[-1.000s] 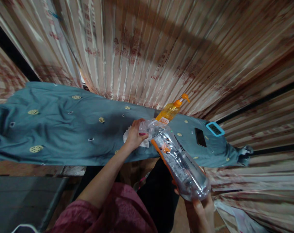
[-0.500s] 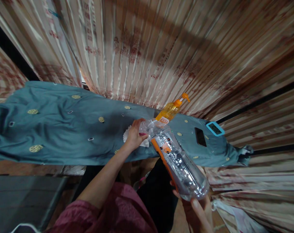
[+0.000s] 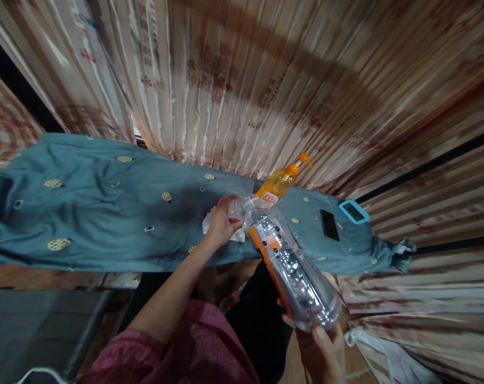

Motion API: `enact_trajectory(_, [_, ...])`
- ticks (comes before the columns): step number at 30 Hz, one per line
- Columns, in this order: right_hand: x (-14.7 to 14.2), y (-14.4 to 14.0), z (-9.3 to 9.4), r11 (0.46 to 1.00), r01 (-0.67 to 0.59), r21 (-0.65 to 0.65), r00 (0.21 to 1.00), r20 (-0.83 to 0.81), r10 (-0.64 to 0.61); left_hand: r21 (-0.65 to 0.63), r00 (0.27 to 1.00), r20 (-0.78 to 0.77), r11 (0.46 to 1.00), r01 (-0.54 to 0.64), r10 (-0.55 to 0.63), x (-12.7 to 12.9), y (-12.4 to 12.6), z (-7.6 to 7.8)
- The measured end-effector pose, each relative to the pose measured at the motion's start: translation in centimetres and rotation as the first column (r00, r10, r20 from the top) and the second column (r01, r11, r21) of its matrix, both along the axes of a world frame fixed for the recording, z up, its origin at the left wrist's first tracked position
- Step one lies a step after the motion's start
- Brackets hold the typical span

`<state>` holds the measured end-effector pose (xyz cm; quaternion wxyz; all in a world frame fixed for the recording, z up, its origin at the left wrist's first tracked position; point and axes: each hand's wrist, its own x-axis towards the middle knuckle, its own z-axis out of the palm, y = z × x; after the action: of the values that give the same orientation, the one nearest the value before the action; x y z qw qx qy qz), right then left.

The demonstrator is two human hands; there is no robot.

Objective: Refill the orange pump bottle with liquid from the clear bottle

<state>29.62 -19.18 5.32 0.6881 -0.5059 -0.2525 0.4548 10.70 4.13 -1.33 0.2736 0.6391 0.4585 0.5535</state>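
Note:
My right hand [image 3: 322,346] is wrapped round the base of a large clear plastic bottle [image 3: 293,266] with an orange label. The bottle is tilted, its narrow end pointing up-left toward my left hand. My left hand [image 3: 223,221] is closed on a small clear plastic container [image 3: 238,209], whose exact kind I cannot make out. The container meets or overlaps the big bottle's neck end; whether they touch is unclear. Under my left hand lies a white scalloped tissue [image 3: 208,217]. Just behind, an orange pump bottle [image 3: 280,180] stands on the cloth.
A teal patterned cloth [image 3: 90,213] covers the long narrow table. To the right lie a black phone [image 3: 330,225] and a blue-framed digital timer [image 3: 354,212]. A pleated curtain [image 3: 226,80] hangs close behind the table. At lower left is a grey flat surface [image 3: 38,330].
The big bottle's base and my right hand have shifted slightly left. My left hand and the small container stay almost where they were.

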Motion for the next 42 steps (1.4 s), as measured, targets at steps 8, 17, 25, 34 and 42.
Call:
enact_trajectory(8, [-0.18, -0.10, 0.03, 1.000, 0.014, -0.001, 0.999, 0.035, -0.014, 0.012, 1.000, 0.005, 1.000, -0.010, 0.010, 0.11, -0.09, 0.09])
enact_trajectory(17, [-0.15, -0.02, 0.05, 1.000, 0.028, -0.006, 0.999, -0.023, -0.029, 0.013, 1.000, -0.002, 1.000, -0.019, 0.019, 0.15, -0.05, 0.15])
enact_trajectory(25, [-0.16, 0.06, -0.44, 1.000, -0.001, -0.018, 1.000, -0.012, 0.001, 0.021, 0.999, -0.029, 0.999, -0.027, 0.028, 0.08, 0.11, -0.31])
enact_trajectory(34, [-0.77, 0.56, 0.21, 0.997, 0.036, -0.061, 0.999, -0.012, -0.037, 0.026, 0.999, -0.038, 0.999, -0.031, 0.032, 0.15, -0.01, -0.30])
enact_trajectory(42, [-0.58, 0.51, -0.08, 0.998, 0.043, -0.053, 0.999, 0.032, -0.042, 0.026, 0.998, -0.038, 0.999, -0.044, 0.045, 0.20, 0.01, -0.34])
